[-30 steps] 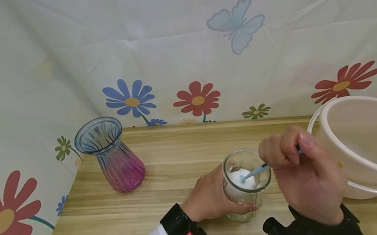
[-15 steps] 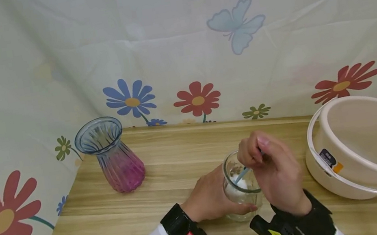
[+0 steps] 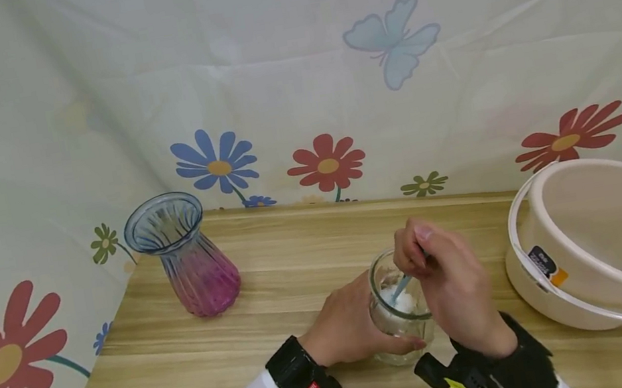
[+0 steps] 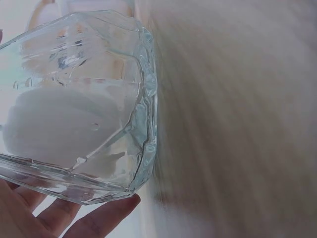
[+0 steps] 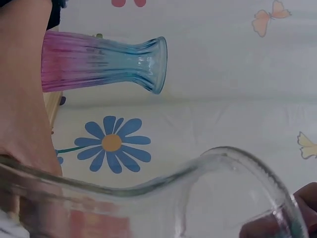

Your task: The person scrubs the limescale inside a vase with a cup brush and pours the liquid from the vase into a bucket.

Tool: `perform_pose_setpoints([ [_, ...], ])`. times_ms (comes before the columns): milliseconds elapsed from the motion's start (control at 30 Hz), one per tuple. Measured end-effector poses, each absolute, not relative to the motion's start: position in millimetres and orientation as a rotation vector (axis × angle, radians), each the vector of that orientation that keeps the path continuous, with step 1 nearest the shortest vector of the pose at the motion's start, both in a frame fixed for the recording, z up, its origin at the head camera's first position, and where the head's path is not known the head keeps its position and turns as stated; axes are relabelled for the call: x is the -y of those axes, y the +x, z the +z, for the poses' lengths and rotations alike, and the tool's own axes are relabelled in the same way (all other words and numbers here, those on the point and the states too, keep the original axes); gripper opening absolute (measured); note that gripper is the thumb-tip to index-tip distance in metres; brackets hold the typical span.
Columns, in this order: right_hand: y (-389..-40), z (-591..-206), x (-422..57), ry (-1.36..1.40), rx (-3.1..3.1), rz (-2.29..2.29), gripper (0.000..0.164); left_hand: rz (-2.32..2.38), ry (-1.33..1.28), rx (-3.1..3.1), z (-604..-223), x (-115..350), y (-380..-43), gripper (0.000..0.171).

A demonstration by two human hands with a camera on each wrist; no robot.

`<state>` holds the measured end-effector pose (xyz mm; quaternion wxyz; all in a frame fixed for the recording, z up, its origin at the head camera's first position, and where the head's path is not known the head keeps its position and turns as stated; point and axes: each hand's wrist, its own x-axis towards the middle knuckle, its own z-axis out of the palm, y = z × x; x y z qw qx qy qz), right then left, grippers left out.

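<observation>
In the head view a clear faceted glass jar (image 3: 396,355) stands on the wooden table. The left hand (image 3: 345,323) grips its side, fingers round the back and thumb along the front. Curled above the mouth, the right hand (image 3: 457,289) holds the light-blue handle of a sponge cup brush (image 3: 404,304); its white head sits inside the jar. The upper handle is hidden in the fist. The left wrist view shows the jar (image 4: 74,129) up close with a blurred white shape inside and fingertips (image 4: 106,215) below. Part of the jar's rim (image 5: 237,156) crosses the right wrist view.
A blue-to-pink ribbed glass vase (image 3: 194,267) stands at the back left. To the right is a pale pink bucket (image 3: 528,295) with its handle hanging on the near side. A flower-printed cloth (image 3: 268,78) hangs behind and left of the wooden table (image 3: 161,367).
The right hand has moved left and slightly down, and the brush head now sits deeper in the jar. Over the last half second it has barely shifted. The left hand stays put.
</observation>
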<state>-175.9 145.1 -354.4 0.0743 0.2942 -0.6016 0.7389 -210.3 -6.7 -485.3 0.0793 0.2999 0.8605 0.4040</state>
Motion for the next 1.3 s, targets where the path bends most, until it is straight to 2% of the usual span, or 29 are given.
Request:
perform_pose_setpoints([
  [700,-170,-344,-163,1.079,1.316,2.306,0.034,1.276,0.908,-2.547,-484,8,-209,0.093],
  [1300,-156,-338,-174,1.282,0.915,2.407,0.030,1.309,0.949,-2.549,-487,7,-210,0.103],
])
